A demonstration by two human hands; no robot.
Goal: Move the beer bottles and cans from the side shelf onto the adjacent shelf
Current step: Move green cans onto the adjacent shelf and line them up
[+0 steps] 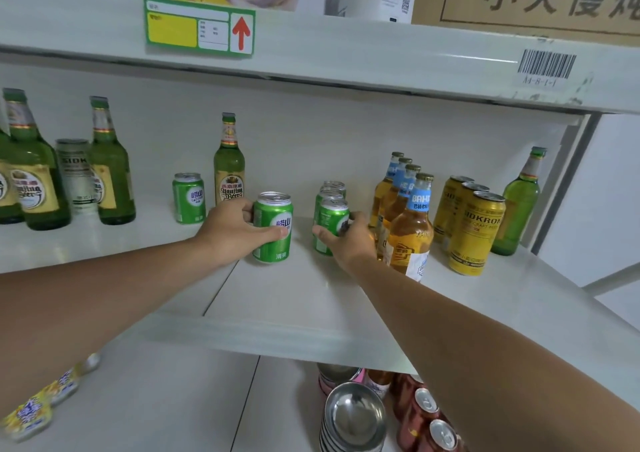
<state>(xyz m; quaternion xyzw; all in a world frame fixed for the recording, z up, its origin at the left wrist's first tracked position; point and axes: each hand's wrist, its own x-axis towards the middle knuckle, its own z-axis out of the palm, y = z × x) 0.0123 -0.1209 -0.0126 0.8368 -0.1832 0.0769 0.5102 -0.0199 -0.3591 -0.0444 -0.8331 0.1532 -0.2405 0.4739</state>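
Observation:
My left hand grips a green beer can that stands near the seam between the two white shelf boards. My right hand is wrapped around the front green can of a short row of three. Right of it stand a row of amber bottles with blue neck labels, three yellow cans and one green bottle. On the left board stand a green can, a green Yanjing bottle, more green bottles and a silver can.
The white shelf has a raised front lip. An upper shelf edge with a green price tag and a barcode sticker hangs overhead. Below sit stacked steel bowls, red cans and yellow packets.

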